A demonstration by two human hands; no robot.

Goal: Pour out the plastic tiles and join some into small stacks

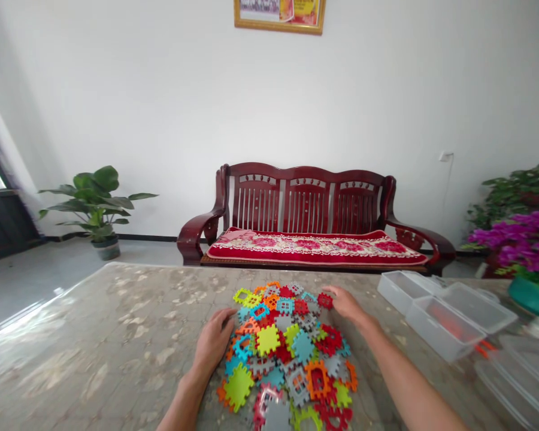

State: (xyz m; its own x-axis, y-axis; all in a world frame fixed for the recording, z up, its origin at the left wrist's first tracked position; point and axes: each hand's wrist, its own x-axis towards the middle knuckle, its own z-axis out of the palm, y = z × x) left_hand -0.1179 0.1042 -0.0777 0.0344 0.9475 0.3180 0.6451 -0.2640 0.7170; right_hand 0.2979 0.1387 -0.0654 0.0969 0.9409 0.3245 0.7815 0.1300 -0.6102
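The tiles point(268, 339) lie in a heap on the worktop point(117, 335). The left hand point(213, 344) and right hand point(348, 303) rest flat on its sides, fingers open, holding nothing. A hard push might slide tiles off the near edge.

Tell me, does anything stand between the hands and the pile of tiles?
Nothing visible does. The left hand rests against the left edge of the pile, and the right hand touches its far right edge, at a red tile.
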